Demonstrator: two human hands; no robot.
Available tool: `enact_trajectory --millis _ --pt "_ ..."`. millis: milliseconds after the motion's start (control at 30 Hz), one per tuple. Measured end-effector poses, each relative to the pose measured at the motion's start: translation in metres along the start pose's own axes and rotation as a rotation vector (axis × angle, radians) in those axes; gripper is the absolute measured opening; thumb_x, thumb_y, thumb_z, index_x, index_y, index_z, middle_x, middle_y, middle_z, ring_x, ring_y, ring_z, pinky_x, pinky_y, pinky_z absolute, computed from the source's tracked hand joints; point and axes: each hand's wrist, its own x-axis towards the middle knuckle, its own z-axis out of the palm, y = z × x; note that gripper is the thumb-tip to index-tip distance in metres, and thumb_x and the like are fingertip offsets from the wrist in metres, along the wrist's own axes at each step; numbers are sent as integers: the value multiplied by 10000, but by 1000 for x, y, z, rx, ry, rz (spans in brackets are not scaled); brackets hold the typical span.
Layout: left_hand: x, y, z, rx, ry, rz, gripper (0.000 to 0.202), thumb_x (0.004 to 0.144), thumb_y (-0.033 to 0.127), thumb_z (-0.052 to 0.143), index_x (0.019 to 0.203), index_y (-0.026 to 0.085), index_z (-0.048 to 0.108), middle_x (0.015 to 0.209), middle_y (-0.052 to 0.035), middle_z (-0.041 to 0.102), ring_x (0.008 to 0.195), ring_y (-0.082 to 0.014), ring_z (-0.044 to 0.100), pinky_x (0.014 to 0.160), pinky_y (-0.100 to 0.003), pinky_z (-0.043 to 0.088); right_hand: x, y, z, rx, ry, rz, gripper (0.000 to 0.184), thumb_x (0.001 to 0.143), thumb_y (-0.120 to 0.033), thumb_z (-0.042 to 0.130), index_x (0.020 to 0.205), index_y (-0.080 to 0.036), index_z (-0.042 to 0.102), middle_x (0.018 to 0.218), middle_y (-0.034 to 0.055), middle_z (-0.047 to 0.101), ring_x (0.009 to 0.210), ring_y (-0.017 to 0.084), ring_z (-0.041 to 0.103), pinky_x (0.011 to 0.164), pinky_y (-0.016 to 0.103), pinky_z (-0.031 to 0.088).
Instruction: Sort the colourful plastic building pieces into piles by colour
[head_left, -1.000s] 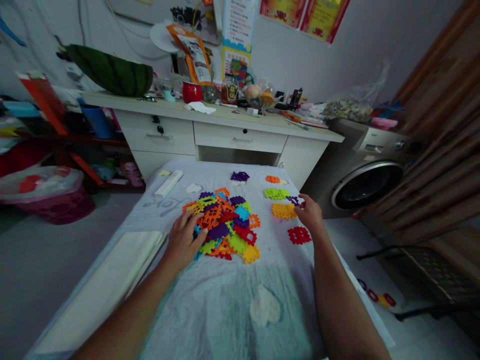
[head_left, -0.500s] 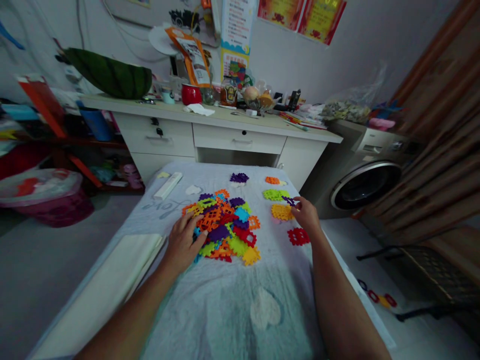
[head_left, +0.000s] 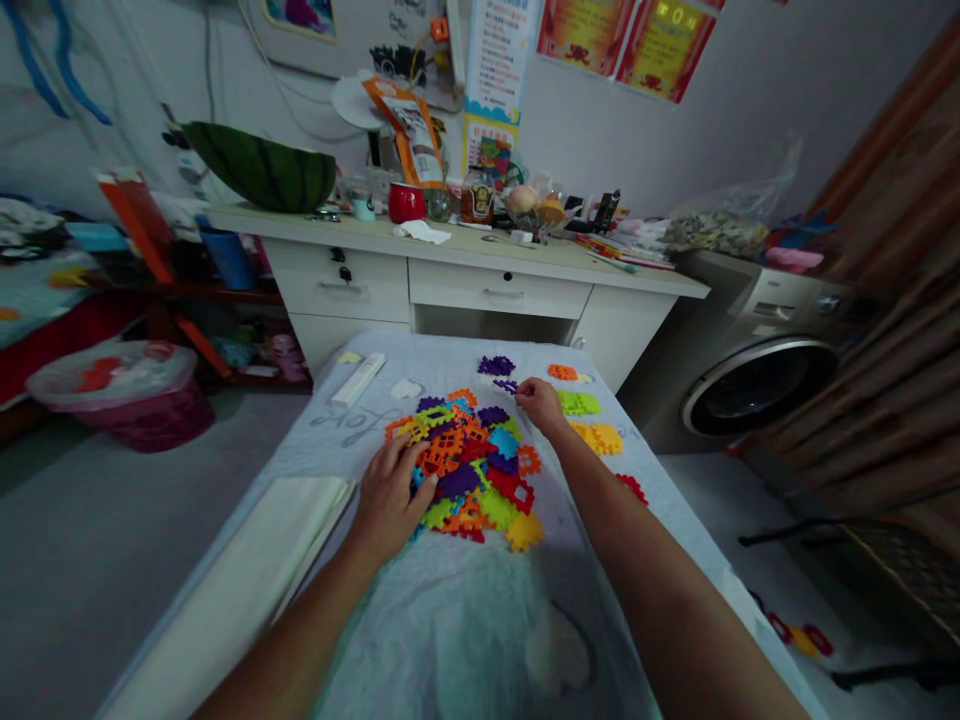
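Small one-colour groups lie from twelve to three o'clock of the mixed heap, which holds most pieces. The right hand apparently pinches a purple piece; the left hand lies flat and open on the heap's edge.

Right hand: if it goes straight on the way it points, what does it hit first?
Probably the purple pile, just past the purple piece pinched in the right hand. Depth is unclear, so the gap between piece and pile is hard to judge.
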Motion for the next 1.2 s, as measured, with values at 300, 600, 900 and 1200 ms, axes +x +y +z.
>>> enact_trajectory --millis 300,600,900,1200 --pt "-2 1 0 -23 3 -12 414 901 386 461 1269 212 532 1353 -127 470 1281 -307 438 1064 -526 391 45 -8 35 -164 92 55 230 718 -80 495 822 -155 686 819 57 684 770 160 589 719 236 419" --pt "-2 1 1 -55 12 -22 425 895 369 484 1292 220 517 1373 -124 461 1293 -302 436 1080 -518 373 28 -10 30 -243 -69 -7 252 797 -125 527 976 -146 702 1020 95 687 931 174 604 813 236 419" --pt "0 8 -6 -105 97 -80 480 921 390 453 1366 215 413 1415 -140 387 1364 -302 341 1123 -531 309 -15 -28 22 -256 -324 -129 152 799 -155 561 851 -154 704 858 54 705 767 143 594 689 219 394" --pt "-1 6 -5 -74 87 -104 452 910 406 469 1318 211 464 1391 -144 396 1314 -320 388 1093 -551 339 -26 -38 23 -32 -401 -78 375 702 -112 644 1073 -166 654 744 -25 629 640 106 526 580 205 359"
